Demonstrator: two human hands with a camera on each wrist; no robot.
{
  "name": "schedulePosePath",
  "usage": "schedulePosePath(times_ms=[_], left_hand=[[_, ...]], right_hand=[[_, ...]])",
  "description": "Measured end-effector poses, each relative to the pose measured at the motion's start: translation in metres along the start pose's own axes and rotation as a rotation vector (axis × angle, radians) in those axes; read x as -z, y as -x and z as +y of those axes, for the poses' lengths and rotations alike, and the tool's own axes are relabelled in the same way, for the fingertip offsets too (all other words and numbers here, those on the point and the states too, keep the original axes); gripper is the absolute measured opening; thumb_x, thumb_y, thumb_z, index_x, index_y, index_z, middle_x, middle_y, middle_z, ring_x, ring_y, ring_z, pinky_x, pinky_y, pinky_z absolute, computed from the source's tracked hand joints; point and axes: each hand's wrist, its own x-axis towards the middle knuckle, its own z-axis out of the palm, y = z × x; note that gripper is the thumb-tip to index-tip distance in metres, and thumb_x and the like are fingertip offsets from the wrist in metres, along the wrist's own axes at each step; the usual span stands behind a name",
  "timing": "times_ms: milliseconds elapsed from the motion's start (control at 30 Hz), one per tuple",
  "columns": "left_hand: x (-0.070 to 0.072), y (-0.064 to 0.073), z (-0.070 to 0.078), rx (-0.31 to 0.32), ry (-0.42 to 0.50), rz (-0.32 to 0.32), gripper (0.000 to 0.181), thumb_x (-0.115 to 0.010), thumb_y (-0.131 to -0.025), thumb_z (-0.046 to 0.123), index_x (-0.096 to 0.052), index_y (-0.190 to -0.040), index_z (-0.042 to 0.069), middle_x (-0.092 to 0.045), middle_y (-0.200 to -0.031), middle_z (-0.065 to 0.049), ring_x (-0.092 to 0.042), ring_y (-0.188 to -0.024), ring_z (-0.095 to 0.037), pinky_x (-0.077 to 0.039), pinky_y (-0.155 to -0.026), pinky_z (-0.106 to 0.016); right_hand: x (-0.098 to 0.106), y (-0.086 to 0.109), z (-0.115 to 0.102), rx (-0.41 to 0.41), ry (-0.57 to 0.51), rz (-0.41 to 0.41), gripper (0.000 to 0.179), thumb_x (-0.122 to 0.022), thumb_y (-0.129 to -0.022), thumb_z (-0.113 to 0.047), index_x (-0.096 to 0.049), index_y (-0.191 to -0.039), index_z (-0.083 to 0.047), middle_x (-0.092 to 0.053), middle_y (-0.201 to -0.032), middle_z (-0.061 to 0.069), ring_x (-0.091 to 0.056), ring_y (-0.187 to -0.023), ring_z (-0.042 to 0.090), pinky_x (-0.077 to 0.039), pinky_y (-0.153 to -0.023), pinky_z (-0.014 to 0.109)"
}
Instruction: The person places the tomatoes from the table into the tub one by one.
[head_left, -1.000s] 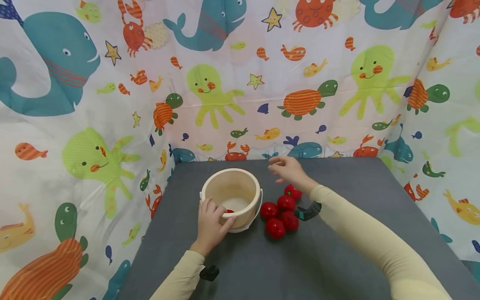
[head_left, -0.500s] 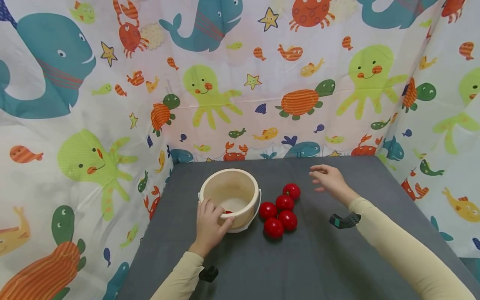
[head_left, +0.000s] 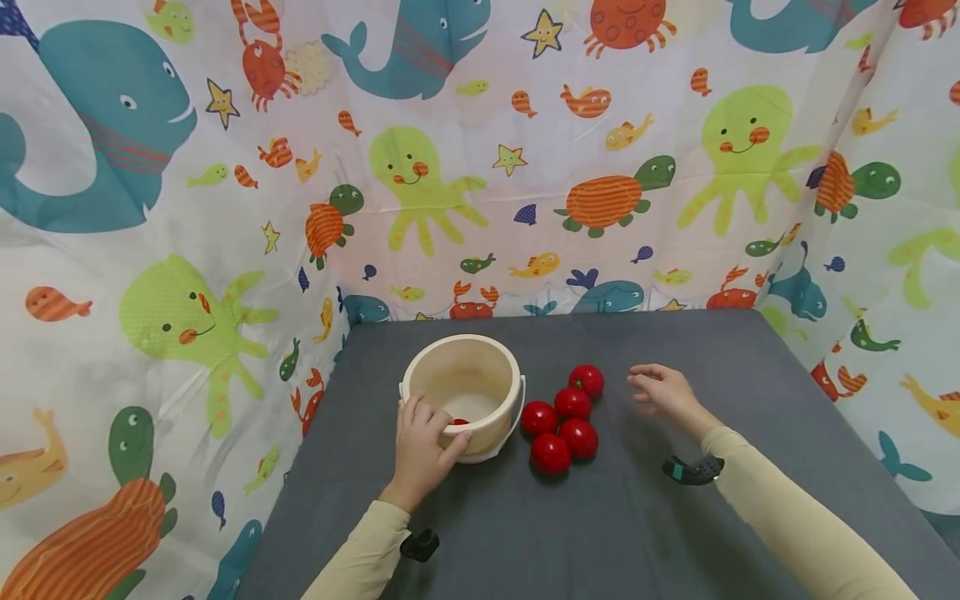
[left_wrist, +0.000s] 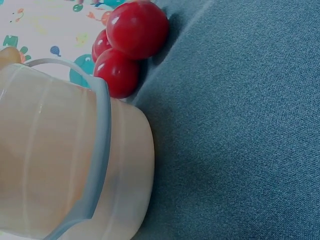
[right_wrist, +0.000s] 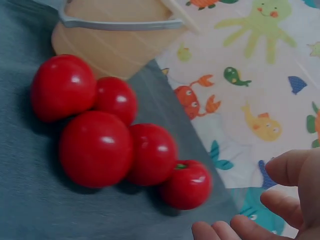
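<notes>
A cream bucket with a white handle stands upright on the dark table. My left hand grips its near rim, fingers over the edge and thumb along the outside. Just inside that rim a bit of a red thing shows, mostly hidden by the wall and fingers. Several shiny red tomatoes lie clustered right of the bucket; in the right wrist view, one tomato has a green stem. My right hand hovers right of the cluster, fingers loosely bent and holding nothing.
Dark grey cloth covers the table. A white curtain printed with sea animals rises along the back and both sides. The bucket's handle hangs down on its outer side.
My right hand has moved away from beside the bucket, over to the right past the tomatoes, then a little nearer. The left hand and the bucket have stayed in place.
</notes>
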Motion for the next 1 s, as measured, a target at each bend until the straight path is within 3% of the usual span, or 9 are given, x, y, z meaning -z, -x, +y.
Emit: schedulePosePath(times_ms=[200,367,600,800,1000], left_hand=[[-0.001,0.0,0.0,-0.008,-0.008,-0.005,0.038,-0.066,-0.087,0.05,-0.064,-0.082,0.012,-0.061,-0.088,-0.012,-0.054,-0.121,-0.046,-0.033,-0.101,-0.083],[0.0,-0.001,0.0,-0.004,-0.014,-0.018,0.037,-0.067,-0.085,0.049,-0.064,-0.082,0.013,-0.061,-0.087,-0.011,-0.055,-0.12,-0.045,-0.033,-0.101,-0.083],[0.003,-0.002,0.001,-0.014,-0.016,-0.035,0.035,-0.07,-0.084,0.048,-0.065,-0.082,0.013,-0.06,-0.086,-0.011,-0.055,-0.119,-0.045,-0.034,-0.1,-0.083],[0.005,0.0,0.002,-0.007,-0.025,-0.04,0.035,-0.07,-0.084,0.047,-0.064,-0.082,0.013,-0.059,-0.087,-0.011,-0.056,-0.119,-0.047,-0.034,-0.1,-0.084],[0.006,0.001,0.005,-0.001,-0.028,-0.049,0.035,-0.072,-0.083,0.047,-0.063,-0.082,0.013,-0.059,-0.088,-0.012,-0.056,-0.12,-0.048,-0.032,-0.101,-0.084]], right_hand=[[-0.021,0.002,0.021,-0.034,-0.059,-0.042,0.052,-0.046,-0.107,-0.026,-0.04,-0.147,0.007,-0.043,-0.152,0.034,-0.056,-0.128,0.049,-0.061,-0.09,0.051],[-0.038,0.005,0.035,-0.032,-0.074,-0.065,0.052,-0.046,-0.107,-0.024,-0.041,-0.146,0.009,-0.045,-0.15,0.034,-0.057,-0.126,0.051,-0.061,-0.088,0.053],[-0.053,0.01,0.046,-0.056,-0.077,-0.064,0.05,-0.051,-0.104,-0.024,-0.046,-0.142,0.008,-0.052,-0.142,0.033,-0.067,-0.105,0.035,-0.063,-0.079,0.048],[-0.066,0.011,0.056,-0.066,-0.105,-0.081,0.05,-0.052,-0.103,-0.022,-0.046,-0.142,0.008,-0.06,-0.137,0.028,-0.066,-0.102,0.028,-0.062,-0.079,0.049],[-0.078,0.011,0.058,-0.074,-0.114,-0.048,0.051,-0.058,-0.1,-0.025,-0.05,-0.141,0.004,-0.065,-0.129,0.022,-0.065,-0.101,0.026,-0.062,-0.08,0.05]])
